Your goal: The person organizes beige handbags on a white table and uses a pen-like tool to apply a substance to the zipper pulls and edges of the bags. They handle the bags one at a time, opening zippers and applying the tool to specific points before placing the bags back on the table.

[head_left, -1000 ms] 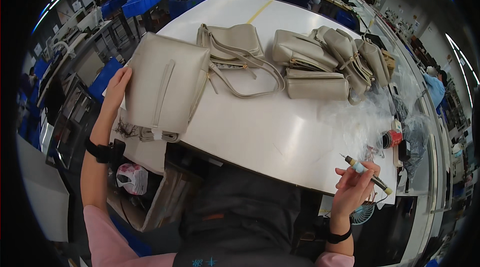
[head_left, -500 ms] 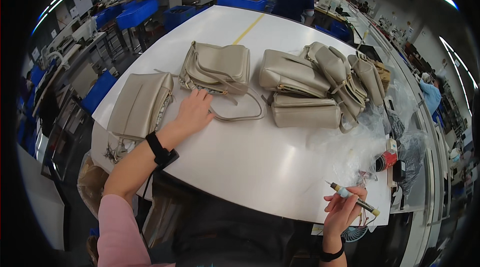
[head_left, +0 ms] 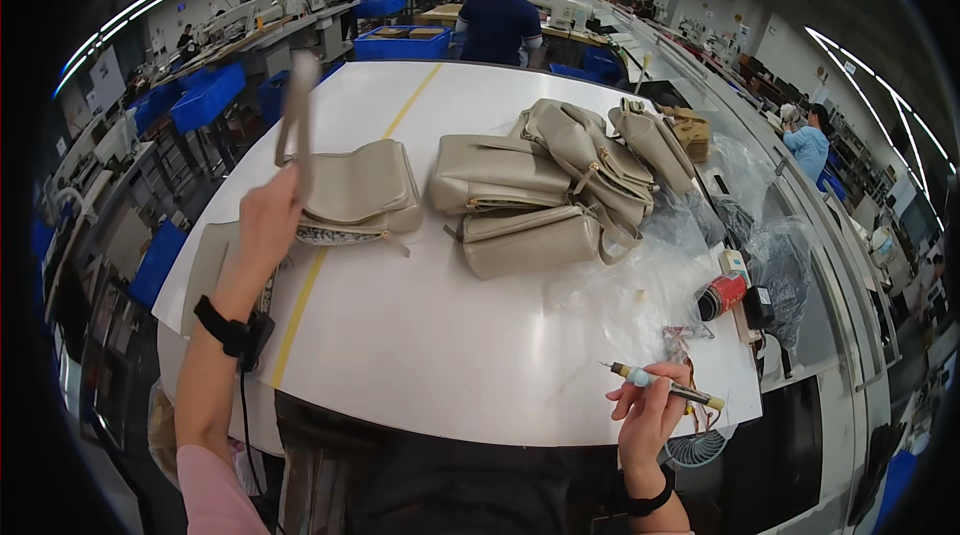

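My left hand (head_left: 268, 220) is closed round the strap (head_left: 298, 120) of a beige handbag (head_left: 365, 185) and holds the strap up above it, blurred by motion. The bag lies on the white table, its zipped edge with patterned lining facing me. Partly behind my left forearm is another beige bag (head_left: 207, 265). Near the table's front right, my right hand (head_left: 650, 417) grips a slim pen-shaped tool (head_left: 637, 375) with a thin metal tip pointing left; thin wires run near its rear end. Several more beige bags (head_left: 530, 240) lie piled at centre right.
Crumpled clear plastic (head_left: 620, 310) lies on the right of the white table (head_left: 430, 355), near a red and black can (head_left: 722, 295) and a power strip. A small fan (head_left: 697, 447) sits at the front edge. One person (head_left: 499, 23) works beyond the table, another (head_left: 808, 145) at far right.
My left hand has gone from resting at the bag's zipped edge to holding its strap raised. The view has shifted, while my right hand keeps the pen-shaped tool.
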`<state>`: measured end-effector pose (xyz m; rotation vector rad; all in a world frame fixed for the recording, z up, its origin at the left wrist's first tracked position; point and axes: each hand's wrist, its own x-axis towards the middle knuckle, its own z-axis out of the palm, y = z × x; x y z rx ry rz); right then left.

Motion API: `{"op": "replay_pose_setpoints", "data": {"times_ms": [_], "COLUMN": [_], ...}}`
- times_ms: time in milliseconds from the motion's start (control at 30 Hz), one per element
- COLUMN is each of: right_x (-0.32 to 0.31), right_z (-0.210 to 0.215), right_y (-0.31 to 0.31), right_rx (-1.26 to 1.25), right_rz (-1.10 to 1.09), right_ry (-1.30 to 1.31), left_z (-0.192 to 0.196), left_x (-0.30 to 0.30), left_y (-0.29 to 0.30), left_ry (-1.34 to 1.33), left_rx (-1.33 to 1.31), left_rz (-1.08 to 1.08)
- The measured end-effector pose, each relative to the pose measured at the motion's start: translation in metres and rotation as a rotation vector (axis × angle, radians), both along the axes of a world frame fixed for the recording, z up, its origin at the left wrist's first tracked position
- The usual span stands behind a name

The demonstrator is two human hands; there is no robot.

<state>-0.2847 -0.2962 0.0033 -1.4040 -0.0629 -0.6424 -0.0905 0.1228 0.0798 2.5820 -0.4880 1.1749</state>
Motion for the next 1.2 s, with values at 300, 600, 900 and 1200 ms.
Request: {"op": "replay_pose_setpoints", "data": {"times_ms": [300,600,900,1200], "right_x": [-0.031,-0.043,-0.046,-0.054], "right_z": [0.010,0.006,0.002,0.013], "right_y": [-0.010,-0.002,0.009,0.003], "right_rx": [0.005,-0.023,-0.100,-0.110], "right_rz": [-0.024,0.055,0.133,0.016], "right_ry": [-0.054,-0.005,0.035,-0.010], "left_z": [0.089,-0.003,-0.081,-0.043], "left_x": [-0.033,-0.075,-0.088,-0.083], "left_y": [-0.020,-0.021,-0.071,-0.037], "left_ry": [0.136,0.309,0.291,0.147], "left_rx": [-0.788,-0.345,0.647,0.412], "left_rz": [-0.326,-0.040,0.180,-0.085]}}
